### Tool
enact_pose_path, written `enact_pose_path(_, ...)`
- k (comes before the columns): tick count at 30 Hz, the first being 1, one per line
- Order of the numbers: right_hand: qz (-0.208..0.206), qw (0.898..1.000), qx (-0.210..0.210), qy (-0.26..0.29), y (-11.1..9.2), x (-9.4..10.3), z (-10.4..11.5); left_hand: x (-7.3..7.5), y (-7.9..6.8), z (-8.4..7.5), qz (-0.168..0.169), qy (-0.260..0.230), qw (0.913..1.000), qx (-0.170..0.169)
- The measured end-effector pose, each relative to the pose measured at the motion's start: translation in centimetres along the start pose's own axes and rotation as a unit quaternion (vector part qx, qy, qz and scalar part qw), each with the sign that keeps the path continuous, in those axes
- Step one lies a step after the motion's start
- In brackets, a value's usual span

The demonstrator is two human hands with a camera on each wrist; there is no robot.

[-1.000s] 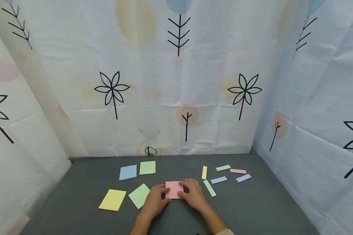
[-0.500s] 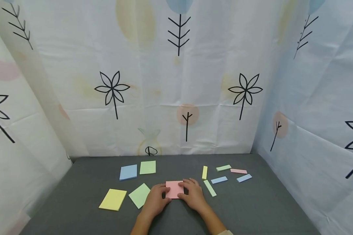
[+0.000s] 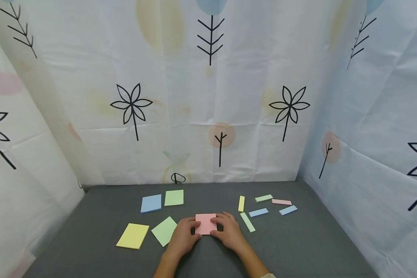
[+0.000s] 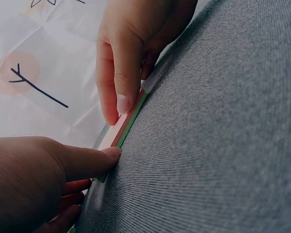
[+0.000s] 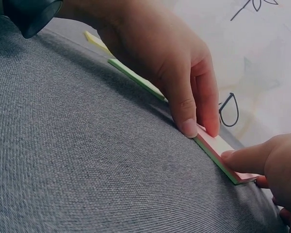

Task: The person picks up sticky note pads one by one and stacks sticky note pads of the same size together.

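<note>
A square pink sticky note pad [image 3: 205, 224] lies on the dark grey tabletop in front of me. The wrist views show a green layer [image 4: 128, 125] directly beneath the pink one, their edges nearly flush. My left hand [image 3: 185, 235] holds the stack at its left side, thumb at the near left corner. From the right, my right hand [image 3: 230, 231] grips the opposite side, its thumb on the near right edge and fingers over the far part. The undersides of the fingers are partly hidden.
Left of my hands lie a yellow pad [image 3: 133, 236], a tilted green pad [image 3: 164, 231], a blue pad [image 3: 151, 204] and another green pad [image 3: 174, 197]. Narrow strips, including a yellow strip [image 3: 241, 204] and a pink strip [image 3: 282, 202], lie right. Printed fabric [image 3: 180, 154] encloses the table.
</note>
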State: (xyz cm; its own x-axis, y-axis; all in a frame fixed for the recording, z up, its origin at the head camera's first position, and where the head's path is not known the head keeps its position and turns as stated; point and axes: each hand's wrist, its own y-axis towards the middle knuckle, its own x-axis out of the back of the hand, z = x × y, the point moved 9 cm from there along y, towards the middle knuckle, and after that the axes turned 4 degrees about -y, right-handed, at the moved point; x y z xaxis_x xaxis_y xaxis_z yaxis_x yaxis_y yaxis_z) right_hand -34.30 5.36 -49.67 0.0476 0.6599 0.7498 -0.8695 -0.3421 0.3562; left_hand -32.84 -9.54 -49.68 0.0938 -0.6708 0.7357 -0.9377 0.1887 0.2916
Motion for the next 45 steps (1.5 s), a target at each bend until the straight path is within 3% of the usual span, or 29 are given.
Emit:
enact_pose_path(13,-0.001,1.000,-0.003,-0.003,0.1,0.0,0.1,0.2,0.0,-0.1,-0.001,0.001,1.0000,0.005)
enact_pose_path(23,-0.002,1.000,-0.009,0.006,0.0,0.0,-0.1,0.3,0.3,0.0,0.014,0.000,0.9997,-0.019)
enact_pose_path(28,0.000,1.000,-0.009,0.000,0.0,0.0,-0.2,0.9,0.4,0.2,0.017,-0.022,0.9996,-0.003)
enact_pose_path(38,-0.004,1.000,-0.011,-0.003,-0.1,0.2,-0.1,2.8,0.9,0.8,-0.043,-0.033,0.9985,-0.004)
enact_pose_path(45,-0.004,1.000,-0.013,-0.002,-0.1,0.1,0.0,4.2,1.9,1.6,-0.060,0.038,0.9966,-0.042)
